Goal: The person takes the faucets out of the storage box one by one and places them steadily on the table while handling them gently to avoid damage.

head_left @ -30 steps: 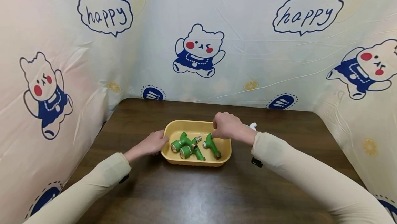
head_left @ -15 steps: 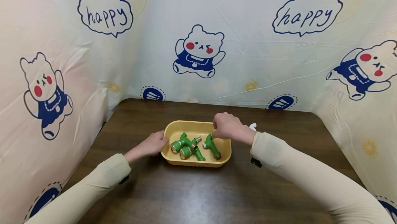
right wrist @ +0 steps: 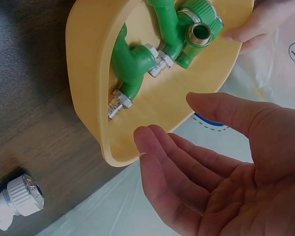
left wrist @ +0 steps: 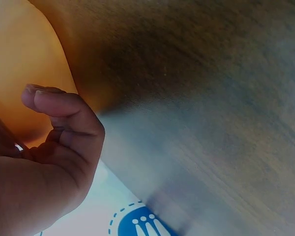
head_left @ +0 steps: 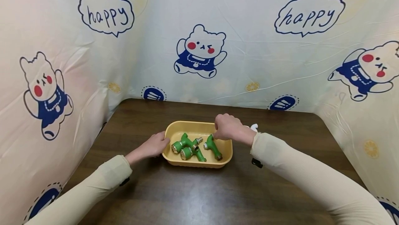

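A yellow plastic tub [head_left: 193, 164] holds three green taps with metal fittings. Two of them, a rear tap [head_left: 186, 140] and a front tap [head_left: 188, 153], lie crossed on the left. The third tap [head_left: 212, 147] lies apart on the right. My left hand [head_left: 152, 144] grips the tub's left end, with the thumb [left wrist: 59, 104] over the rim. Above the tub's right end is my right hand [head_left: 230, 128]. In the right wrist view its fingers [right wrist: 157, 179] are loosely bent, apart from the thumb, and hold nothing.
A white tap [right wrist: 23, 194] lies on the dark wooden table [head_left: 199, 194], to the right of the tub. My right wrist partly hides it in the head view. A printed cloth [head_left: 199, 7] hangs behind and along both sides of the table.
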### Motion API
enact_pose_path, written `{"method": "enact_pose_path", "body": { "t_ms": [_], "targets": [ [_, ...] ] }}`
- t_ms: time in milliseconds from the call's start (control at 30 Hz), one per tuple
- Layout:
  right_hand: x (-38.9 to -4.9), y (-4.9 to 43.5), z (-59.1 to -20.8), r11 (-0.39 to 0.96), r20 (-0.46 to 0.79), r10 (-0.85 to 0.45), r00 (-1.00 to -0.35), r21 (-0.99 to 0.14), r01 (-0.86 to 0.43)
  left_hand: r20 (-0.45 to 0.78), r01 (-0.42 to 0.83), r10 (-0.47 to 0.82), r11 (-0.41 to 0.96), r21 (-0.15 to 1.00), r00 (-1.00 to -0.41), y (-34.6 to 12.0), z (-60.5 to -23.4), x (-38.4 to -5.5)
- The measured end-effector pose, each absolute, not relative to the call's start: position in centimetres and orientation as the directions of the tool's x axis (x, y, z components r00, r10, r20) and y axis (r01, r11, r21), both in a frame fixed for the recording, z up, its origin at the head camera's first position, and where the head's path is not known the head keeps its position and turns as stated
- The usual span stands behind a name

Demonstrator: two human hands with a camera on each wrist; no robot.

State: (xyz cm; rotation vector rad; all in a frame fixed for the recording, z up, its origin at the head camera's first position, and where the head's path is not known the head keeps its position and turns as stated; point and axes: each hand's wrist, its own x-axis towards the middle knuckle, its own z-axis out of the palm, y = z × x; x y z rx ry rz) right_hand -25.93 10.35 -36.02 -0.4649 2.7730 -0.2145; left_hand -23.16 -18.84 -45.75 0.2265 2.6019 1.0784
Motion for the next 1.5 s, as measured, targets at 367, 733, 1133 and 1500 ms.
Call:
{"method": "enact_pose_path", "body": {
  "t_ms": [367, 733, 1133, 1500],
  "targets": [
    [-26.1, 10.0, -36.4, 0.949, -0.316, -0.304, -0.899, -0.184, -0.257, -0.224, 0.027, 0.262, 0.704, 0.709, -0.939, -18.9, -46.0, -23.3],
    [-26.3, 9.8, -36.5, 0.951, -0.337, -0.299, -0.893, -0.178, -0.251, -0.223, 0.037, 0.272, 0.706, 0.707, -0.936, -19.0, -46.0, -23.5],
    [-26.6, 9.7, -37.5, 0.954, -0.341, -0.294, -0.893, -0.16, -0.253, -0.237, 0.025, 0.266, 0.713, 0.7, -0.934, -18.9, -46.0, -23.5],
    [-26.6, 9.2, -37.9, 0.952, -0.358, -0.303, -0.883, -0.163, -0.26, -0.256, 0.01, 0.275, 0.7, 0.714, -0.927, -19.9, -48.2, -25.1]
  ]
}}
